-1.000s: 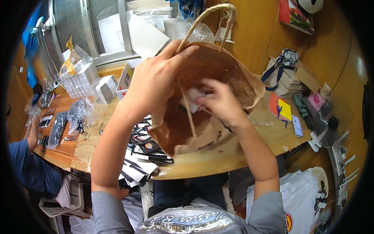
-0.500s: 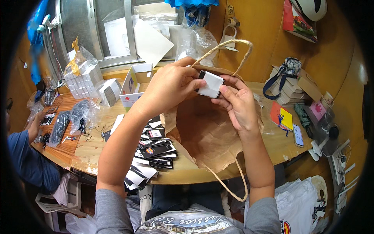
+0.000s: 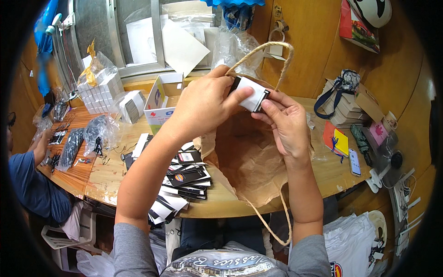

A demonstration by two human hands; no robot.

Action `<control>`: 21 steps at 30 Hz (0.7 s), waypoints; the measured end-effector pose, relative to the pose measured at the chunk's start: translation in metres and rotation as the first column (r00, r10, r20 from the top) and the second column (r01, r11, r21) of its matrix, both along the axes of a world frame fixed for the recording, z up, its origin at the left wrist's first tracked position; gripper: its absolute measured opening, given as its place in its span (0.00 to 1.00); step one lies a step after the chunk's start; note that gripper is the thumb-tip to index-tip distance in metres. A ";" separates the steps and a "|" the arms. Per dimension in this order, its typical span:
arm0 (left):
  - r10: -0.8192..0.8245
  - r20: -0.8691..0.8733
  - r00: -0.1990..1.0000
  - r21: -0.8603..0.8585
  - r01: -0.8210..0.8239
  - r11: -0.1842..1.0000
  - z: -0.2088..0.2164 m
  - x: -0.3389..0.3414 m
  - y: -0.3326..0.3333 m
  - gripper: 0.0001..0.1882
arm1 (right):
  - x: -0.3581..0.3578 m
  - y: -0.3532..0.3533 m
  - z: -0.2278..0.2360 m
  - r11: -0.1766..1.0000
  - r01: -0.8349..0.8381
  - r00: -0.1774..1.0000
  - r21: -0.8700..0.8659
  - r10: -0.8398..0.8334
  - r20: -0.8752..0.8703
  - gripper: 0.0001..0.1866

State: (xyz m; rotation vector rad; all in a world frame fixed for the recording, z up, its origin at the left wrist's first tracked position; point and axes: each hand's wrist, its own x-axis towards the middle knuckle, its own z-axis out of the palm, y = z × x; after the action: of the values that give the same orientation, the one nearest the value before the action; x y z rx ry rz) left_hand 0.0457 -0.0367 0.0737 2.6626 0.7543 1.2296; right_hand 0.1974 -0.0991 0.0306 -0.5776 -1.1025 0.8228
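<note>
A small stack of black-and-white cardboard tags (image 3: 252, 96) is held between my two hands, above the open mouth of a brown paper bag (image 3: 251, 157) with rope handles. My left hand (image 3: 210, 99) grips the stack's left side, its thumb lying across the white face. On the right edge, my right hand (image 3: 287, 121) pinches the stack between thumb and fingers. Below my left forearm, a loose heap of black and white tags (image 3: 187, 177) spreads over the table. The undersides of the held tags are hidden by my fingers.
A small open carton (image 3: 161, 104) stands behind my left forearm, near plastic-wrapped white boxes (image 3: 104, 94). On the right lie a phone (image 3: 354, 162), red and yellow cards (image 3: 340, 141) and a stack of brown cardboard (image 3: 339, 108). Another person (image 3: 37, 175) sits at the far left.
My left thumb has slid from the stack's left edge onto its white face, and the stack has tilted a little. Both hands keep hold of it. The view has shifted slightly.
</note>
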 end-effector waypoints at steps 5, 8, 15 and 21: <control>0.027 -0.013 1.000 0.028 -0.027 0.999 -0.001 0.002 -0.006 0.30 | 0.001 0.001 -0.002 0.999 -0.005 1.000 0.047 0.004 0.020 0.11; -0.041 -0.028 0.999 0.028 0.041 0.999 0.000 -0.001 0.000 0.31 | -0.004 -0.002 0.003 1.000 -0.009 1.000 0.028 0.009 0.015 0.10; -0.209 -0.046 0.977 -0.151 0.200 0.968 0.003 -0.009 0.013 0.31 | -0.013 -0.001 0.011 1.000 0.006 0.996 0.029 -0.008 0.085 0.10; -0.129 0.066 0.989 0.056 0.125 0.991 -0.004 -0.013 0.023 0.25 | -0.023 0.007 0.012 0.998 0.057 0.989 0.034 -0.061 0.137 0.11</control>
State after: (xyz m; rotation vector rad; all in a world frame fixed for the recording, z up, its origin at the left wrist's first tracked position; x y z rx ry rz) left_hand 0.0329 -0.0140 0.0701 2.6459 0.5410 1.3174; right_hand 0.1748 -0.0919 0.0422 -0.6461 -1.2160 0.7222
